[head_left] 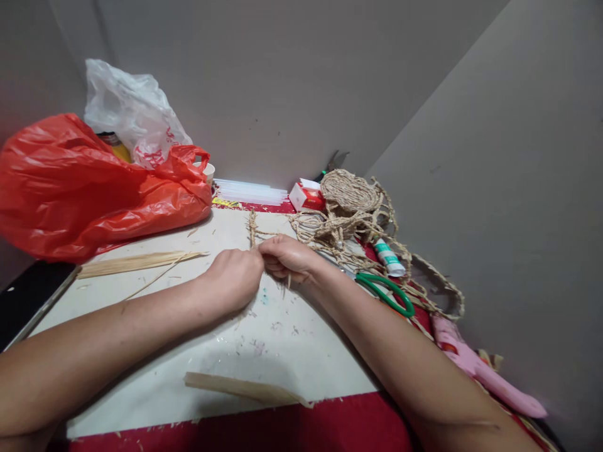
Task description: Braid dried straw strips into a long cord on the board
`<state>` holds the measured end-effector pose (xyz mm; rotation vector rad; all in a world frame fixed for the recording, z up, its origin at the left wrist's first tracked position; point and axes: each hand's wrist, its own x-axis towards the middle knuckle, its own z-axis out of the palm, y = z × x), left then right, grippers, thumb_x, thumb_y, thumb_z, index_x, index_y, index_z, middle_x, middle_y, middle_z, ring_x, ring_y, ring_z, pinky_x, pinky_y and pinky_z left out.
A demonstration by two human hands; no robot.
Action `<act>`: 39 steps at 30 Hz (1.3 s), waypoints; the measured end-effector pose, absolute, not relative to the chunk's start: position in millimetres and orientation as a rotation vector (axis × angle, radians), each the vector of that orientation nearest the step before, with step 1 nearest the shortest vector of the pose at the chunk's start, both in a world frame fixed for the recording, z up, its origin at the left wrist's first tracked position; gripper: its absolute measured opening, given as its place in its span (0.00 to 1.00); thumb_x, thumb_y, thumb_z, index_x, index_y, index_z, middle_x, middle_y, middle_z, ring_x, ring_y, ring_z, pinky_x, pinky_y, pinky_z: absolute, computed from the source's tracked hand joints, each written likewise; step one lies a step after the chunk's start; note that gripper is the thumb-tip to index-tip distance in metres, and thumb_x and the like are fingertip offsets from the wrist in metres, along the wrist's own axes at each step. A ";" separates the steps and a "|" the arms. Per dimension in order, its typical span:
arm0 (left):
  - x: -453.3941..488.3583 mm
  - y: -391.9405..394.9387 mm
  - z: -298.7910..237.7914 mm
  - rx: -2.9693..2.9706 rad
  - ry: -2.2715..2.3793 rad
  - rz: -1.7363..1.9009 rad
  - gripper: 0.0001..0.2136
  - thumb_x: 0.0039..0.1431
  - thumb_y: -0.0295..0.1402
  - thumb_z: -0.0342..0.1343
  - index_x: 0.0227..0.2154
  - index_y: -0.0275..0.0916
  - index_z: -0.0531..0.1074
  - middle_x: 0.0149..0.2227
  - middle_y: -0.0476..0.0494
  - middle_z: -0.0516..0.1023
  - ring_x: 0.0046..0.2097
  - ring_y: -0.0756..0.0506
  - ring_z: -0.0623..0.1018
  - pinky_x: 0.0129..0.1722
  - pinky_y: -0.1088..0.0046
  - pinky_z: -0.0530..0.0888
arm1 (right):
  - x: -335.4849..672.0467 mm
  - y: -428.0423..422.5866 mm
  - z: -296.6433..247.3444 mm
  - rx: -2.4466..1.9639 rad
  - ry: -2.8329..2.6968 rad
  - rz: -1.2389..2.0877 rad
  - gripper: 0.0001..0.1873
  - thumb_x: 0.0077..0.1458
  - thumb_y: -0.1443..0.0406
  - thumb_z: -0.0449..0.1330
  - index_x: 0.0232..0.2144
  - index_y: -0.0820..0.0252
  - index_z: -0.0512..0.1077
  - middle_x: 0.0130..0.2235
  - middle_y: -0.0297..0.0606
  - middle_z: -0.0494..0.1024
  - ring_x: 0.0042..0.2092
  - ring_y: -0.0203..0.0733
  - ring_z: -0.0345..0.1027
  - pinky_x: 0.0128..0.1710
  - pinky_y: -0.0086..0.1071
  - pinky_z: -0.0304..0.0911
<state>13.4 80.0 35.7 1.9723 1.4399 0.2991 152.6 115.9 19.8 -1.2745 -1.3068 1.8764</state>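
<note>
**Braided straw cord (252,231) held over the middle of the worktop (282,339)**

Both hands meet above the white sheet, knuckles turned toward the wall. The left hand (233,281) is closed into a loose fist. The right hand (288,257) touches it, fingertips drawn together on the near end of the cord. The pinch itself is hidden behind the fingers, so which strands each hand holds cannot be told. From the hands the cord runs straight away toward the wall, and a heap of finished braid (351,210) lies just to its right. Loose straw ends hang below the right hand.

Left of the hands lie flat straw strips (136,263), and beyond them a red plastic bag (94,188) and a white bag (134,113). Right of the hands lie green-handled scissors (387,294), a glue tube (389,257) and a pink glue gun (485,371). Another strip (245,389) lies near the front edge.
</note>
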 end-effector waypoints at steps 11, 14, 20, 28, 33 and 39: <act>3.1 87.9 58.4 2.127 1.310 0.391 0.10 0.52 0.35 0.49 0.19 0.38 0.66 0.19 0.47 0.66 0.23 0.50 0.64 0.24 0.75 0.57 | 165.2 122.2 27.4 -1.161 -1.247 1.995 0.11 0.45 0.66 0.61 0.18 0.64 0.62 0.12 0.20 0.47 0.15 0.22 0.33 0.12 0.19 0.34; -2.3 115.2 44.4 1.805 1.285 0.778 0.05 0.51 0.31 0.50 0.25 0.36 0.67 0.22 0.48 0.68 0.25 0.51 0.65 0.25 0.77 0.60 | 166.7 123.3 27.4 -1.124 -1.276 2.013 0.11 0.45 0.65 0.62 0.21 0.66 0.65 0.12 0.19 0.47 0.15 0.22 0.33 0.12 0.18 0.35; 7.8 116.7 22.9 1.077 0.980 0.541 0.09 0.53 0.30 0.46 0.19 0.35 0.62 0.17 0.52 0.60 0.16 0.56 0.57 0.16 0.79 0.55 | 168.5 124.9 25.1 -1.098 -1.368 2.039 0.10 0.45 0.66 0.62 0.22 0.66 0.66 0.12 0.20 0.49 0.15 0.23 0.35 0.12 0.19 0.35; -0.9 121.5 26.6 1.370 1.055 0.510 0.11 0.51 0.29 0.49 0.16 0.36 0.65 0.13 0.55 0.52 0.14 0.57 0.50 0.14 0.75 0.45 | 176.0 128.2 21.5 -1.164 -1.636 1.916 0.09 0.48 0.64 0.59 0.25 0.67 0.68 0.12 0.21 0.52 0.14 0.24 0.38 0.13 0.21 0.35; -1.6 121.5 18.0 1.465 1.105 0.532 0.09 0.51 0.31 0.53 0.19 0.34 0.69 0.12 0.56 0.53 0.14 0.57 0.48 0.16 0.75 0.43 | 175.1 126.3 24.0 -1.321 -1.929 1.631 0.11 0.50 0.61 0.58 0.25 0.66 0.70 0.13 0.23 0.53 0.15 0.25 0.40 0.14 0.24 0.36; 2.4 118.9 14.9 1.464 1.181 0.639 0.12 0.48 0.30 0.55 0.14 0.35 0.63 0.11 0.57 0.53 0.15 0.58 0.50 0.17 0.76 0.45 | 175.2 116.3 41.0 -1.505 -2.361 1.122 0.12 0.53 0.64 0.53 0.25 0.66 0.72 0.18 0.29 0.61 0.20 0.28 0.49 0.20 0.25 0.46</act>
